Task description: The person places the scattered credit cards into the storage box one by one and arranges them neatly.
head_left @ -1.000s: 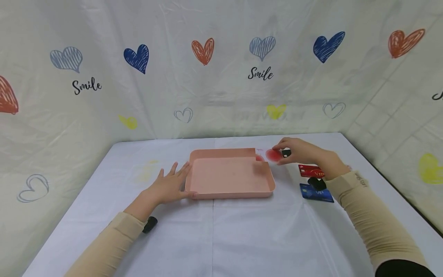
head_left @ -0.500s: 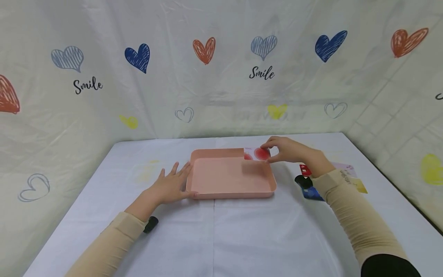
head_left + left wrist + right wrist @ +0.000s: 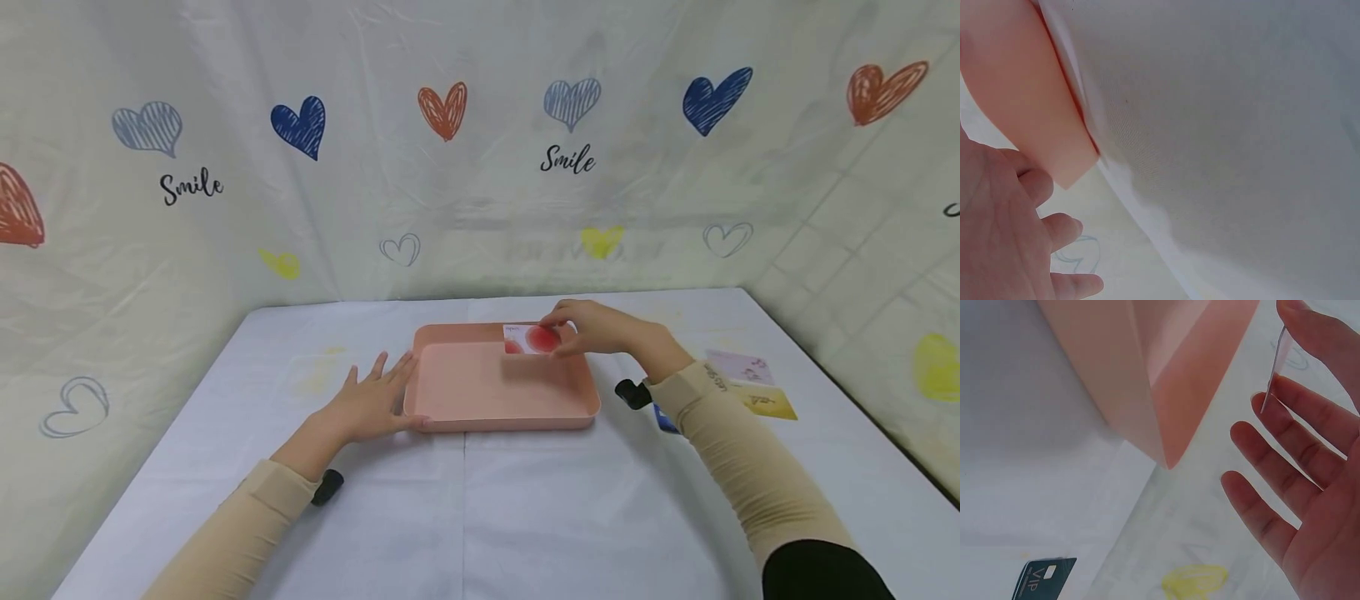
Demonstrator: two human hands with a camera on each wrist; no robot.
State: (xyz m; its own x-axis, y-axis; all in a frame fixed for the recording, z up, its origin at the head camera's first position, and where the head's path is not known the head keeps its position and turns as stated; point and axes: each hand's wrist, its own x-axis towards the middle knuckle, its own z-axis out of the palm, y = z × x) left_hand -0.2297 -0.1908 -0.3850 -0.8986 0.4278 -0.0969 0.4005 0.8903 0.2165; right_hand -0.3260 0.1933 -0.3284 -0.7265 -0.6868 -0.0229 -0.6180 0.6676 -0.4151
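A shallow pink tray (image 3: 480,392) lies on the white-covered table. My left hand (image 3: 360,408) rests against its left end, fingers spread and thumb at the near left corner. In the left wrist view this hand (image 3: 997,231) touches the tray's wall (image 3: 1029,81). Above the tray's back right part, my right hand (image 3: 603,329) pinches a white card (image 3: 529,339) with red and pink circles. The right wrist view has the card (image 3: 1277,359) nearly edge-on between thumb and fingertips, the other fingers extended.
Right of the tray lie a lilac card (image 3: 742,367), a gold card (image 3: 765,402) and a blue card (image 3: 666,419), partly hidden by the right sleeve. A dark VIP card (image 3: 1044,579) shows in the right wrist view. A heart-printed sheet (image 3: 495,192) hangs behind.
My right hand has moved left with the card, from beside the tray's back right corner to over the tray. The left hand stays in place.
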